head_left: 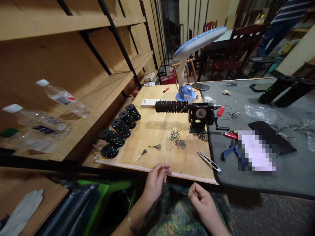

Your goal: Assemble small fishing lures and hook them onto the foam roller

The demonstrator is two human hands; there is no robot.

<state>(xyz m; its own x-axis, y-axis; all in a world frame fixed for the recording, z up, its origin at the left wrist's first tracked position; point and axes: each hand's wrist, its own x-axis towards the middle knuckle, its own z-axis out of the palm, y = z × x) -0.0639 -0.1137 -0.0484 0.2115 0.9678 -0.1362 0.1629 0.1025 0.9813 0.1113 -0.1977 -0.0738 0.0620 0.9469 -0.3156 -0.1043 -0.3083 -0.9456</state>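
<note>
My left hand (155, 180) is at the front edge of the wooden table, its fingers curled around a small orange thing (159, 171) that mostly hides between them. Over my lap is my right hand (200, 198), closed in a pinch; whatever it may hold is too small to make out. In front of my hands lie a pile of coloured beads (175, 136) with small metal pieces (181, 144) beside it. Two little brushes (140, 155) rest to the left, and thread snips (209, 161) to the right. A hand-cranked winder (200, 116) carries a black coil (171, 106) with coloured specks.
Several black spools (120, 127) stand along the table's left side. A blue-white lamp (184, 93) rises at the back. The grey mat (258, 183) on the right bears blue pliers (232, 150) and a black pouch (273, 137). Plastic bottles (66, 98) stand on the left shelf.
</note>
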